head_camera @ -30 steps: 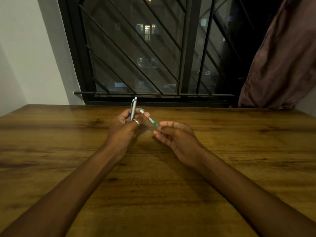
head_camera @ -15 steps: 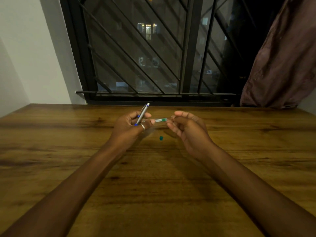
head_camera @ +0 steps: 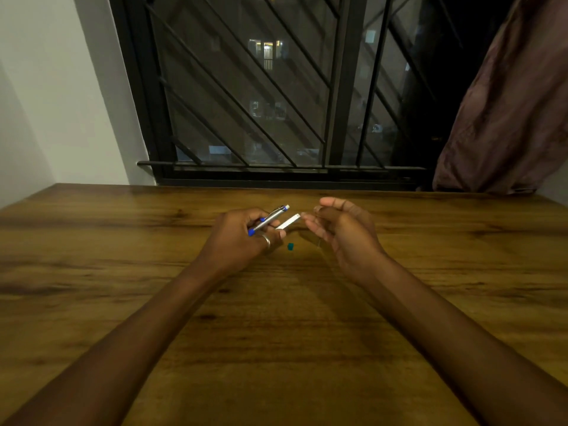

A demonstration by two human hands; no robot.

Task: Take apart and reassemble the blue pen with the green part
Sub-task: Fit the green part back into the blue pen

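Note:
My left hand (head_camera: 242,238) grips the silver pen barrel with blue ends (head_camera: 268,220), which points up and to the right. The same hand also holds a short white tube (head_camera: 289,223) just under the barrel. My right hand (head_camera: 341,232) hovers close to the tube's free end. Its thumb and forefinger are pinched together on a thin pen part that is mostly hidden. A small green piece (head_camera: 290,246) lies on the wooden table (head_camera: 276,333) between my hands.
A barred window (head_camera: 276,87) stands behind the table's far edge. A dark curtain (head_camera: 507,103) hangs at the right and a white wall (head_camera: 61,103) is at the left.
The green tip seen on the tube half a second ago is gone, and the tube end now shows white. My right hand has drawn slightly away to the right. The barrel has tilted further right.

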